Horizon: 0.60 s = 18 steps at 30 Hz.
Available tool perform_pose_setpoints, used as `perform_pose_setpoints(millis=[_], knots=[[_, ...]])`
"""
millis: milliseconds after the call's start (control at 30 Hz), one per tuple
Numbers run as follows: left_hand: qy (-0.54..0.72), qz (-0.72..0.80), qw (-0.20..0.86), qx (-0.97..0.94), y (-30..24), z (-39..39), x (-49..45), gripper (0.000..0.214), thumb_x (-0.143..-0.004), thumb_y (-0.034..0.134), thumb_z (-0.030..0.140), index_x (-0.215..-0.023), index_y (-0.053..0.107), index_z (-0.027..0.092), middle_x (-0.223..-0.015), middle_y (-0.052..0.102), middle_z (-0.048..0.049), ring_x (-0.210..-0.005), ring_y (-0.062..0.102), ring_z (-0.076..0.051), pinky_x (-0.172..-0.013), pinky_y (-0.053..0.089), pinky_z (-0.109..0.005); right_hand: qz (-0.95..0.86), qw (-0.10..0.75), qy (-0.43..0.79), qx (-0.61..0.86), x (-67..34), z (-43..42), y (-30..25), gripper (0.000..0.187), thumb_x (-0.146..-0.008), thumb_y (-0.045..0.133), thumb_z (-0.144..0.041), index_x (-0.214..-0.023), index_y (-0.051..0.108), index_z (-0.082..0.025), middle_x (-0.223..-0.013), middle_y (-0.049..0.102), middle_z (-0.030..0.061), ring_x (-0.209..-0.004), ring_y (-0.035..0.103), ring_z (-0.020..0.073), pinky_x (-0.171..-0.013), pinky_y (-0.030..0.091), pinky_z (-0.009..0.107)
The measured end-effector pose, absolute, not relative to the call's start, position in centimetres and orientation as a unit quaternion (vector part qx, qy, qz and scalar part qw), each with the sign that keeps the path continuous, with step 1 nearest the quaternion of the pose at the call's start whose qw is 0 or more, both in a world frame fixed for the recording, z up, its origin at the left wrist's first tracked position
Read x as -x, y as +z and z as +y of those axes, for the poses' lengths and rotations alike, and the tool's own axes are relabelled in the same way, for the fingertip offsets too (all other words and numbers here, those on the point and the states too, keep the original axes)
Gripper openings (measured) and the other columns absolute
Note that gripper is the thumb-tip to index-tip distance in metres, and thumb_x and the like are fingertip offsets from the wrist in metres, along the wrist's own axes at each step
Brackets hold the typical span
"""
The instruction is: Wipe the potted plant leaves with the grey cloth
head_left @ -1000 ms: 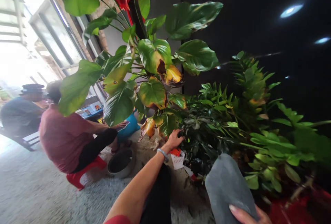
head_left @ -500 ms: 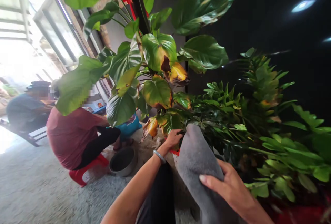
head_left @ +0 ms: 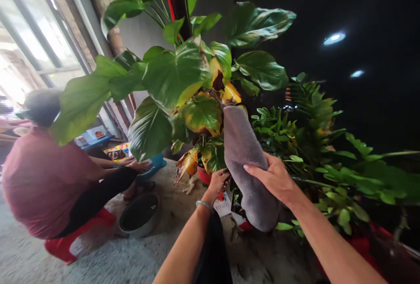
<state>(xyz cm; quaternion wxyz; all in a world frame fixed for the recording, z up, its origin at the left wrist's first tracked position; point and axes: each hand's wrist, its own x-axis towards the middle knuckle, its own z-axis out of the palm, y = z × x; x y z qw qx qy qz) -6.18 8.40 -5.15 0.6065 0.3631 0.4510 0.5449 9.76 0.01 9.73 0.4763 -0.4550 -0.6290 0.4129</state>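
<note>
My right hand (head_left: 278, 177) is closed round a grey cloth (head_left: 247, 161), thumb on top. The cloth stands up from the hand and its far end reaches the leaves, hiding part of the plant. Low beside the cloth, my left hand (head_left: 217, 184), with a bangle at the wrist, has its fingers curled together near the lower foliage; what they pinch is hidden. Before me rises a large potted plant with broad green leaves (head_left: 177, 74). Several are yellow and brown at the edges, such as a withered leaf (head_left: 187, 165) near the red pot (head_left: 204, 174).
Smaller-leaved plants (head_left: 348, 179) crowd the right against a dark shiny wall (head_left: 367, 21). At left a person in a pink shirt (head_left: 49, 179) sits on a red stool (head_left: 78, 233), near a dark basin (head_left: 139, 215). A white printed card (head_left: 223, 205) lies below my left hand.
My right hand has raised the grey cloth up toward the yellowed leaves. My left hand stays low by the foliage. The view has turned, shifting the seated person further left.
</note>
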Motion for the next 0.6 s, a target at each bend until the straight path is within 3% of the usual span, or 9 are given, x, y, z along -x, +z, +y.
perform_pose_setpoints(millis=[200, 300, 433, 600], knots=[[0.581, 0.412, 0.639, -0.292, -7.1, 7.9, 6.1, 0.027, -0.045, 0.08, 0.021, -0.07, 0.072, 0.013, -0.053, 0.06, 0.002, -0.044, 0.045, -0.007, -0.046, 0.034, -0.021, -0.674, 0.309, 0.313, 0.593, -10.3, -3.3, 3.7, 0.011, -0.06, 0.057, -0.026, -0.061, 0.065, -0.019, -0.061, 0.068, 0.0048, -0.061, 0.061, 0.0228, -0.062, 0.048, 0.033], [0.595, 0.397, 0.649, -0.261, -8.2, 7.3, 5.8, 0.034, -0.039, 0.082, 0.023, -0.071, 0.073, 0.013, -0.055, 0.061, 0.0014, -0.045, 0.046, -0.007, -0.049, 0.037, -0.022, -0.678, 0.361, 0.315, 0.558, -11.1, -4.6, 5.9, 0.022, -0.067, 0.057, -0.035, -0.075, 0.069, -0.019, -0.071, 0.072, 0.0041, -0.066, 0.063, 0.022, -0.063, 0.049, 0.031], [0.598, 0.372, 0.657, -0.269, -8.6, 6.8, 5.3, 0.028, -0.041, 0.081, 0.026, -0.063, 0.07, 0.013, -0.05, 0.056, 0.0027, -0.045, 0.044, -0.007, -0.048, 0.036, -0.022, -0.669, 0.424, 0.239, 0.562, -9.1, -0.6, 8.9, 0.027, -0.069, 0.058, -0.037, -0.086, 0.069, -0.019, -0.079, 0.073, 0.0047, -0.071, 0.063, 0.0219, -0.066, 0.048, 0.03], [0.602, 0.372, 0.649, -0.279, -8.4, 6.9, 5.2, 0.021, -0.043, 0.078, 0.026, -0.055, 0.067, 0.013, -0.048, 0.056, 0.0018, -0.047, 0.046, -0.009, -0.051, 0.038, -0.024, -0.695, 0.279, 0.23, 0.621, -7.0, 1.2, 5.0, 0.01, -0.063, 0.059, -0.021, -0.069, 0.066, -0.018, -0.068, 0.071, 0.0064, -0.063, 0.061, 0.0227, -0.063, 0.045, 0.031]])
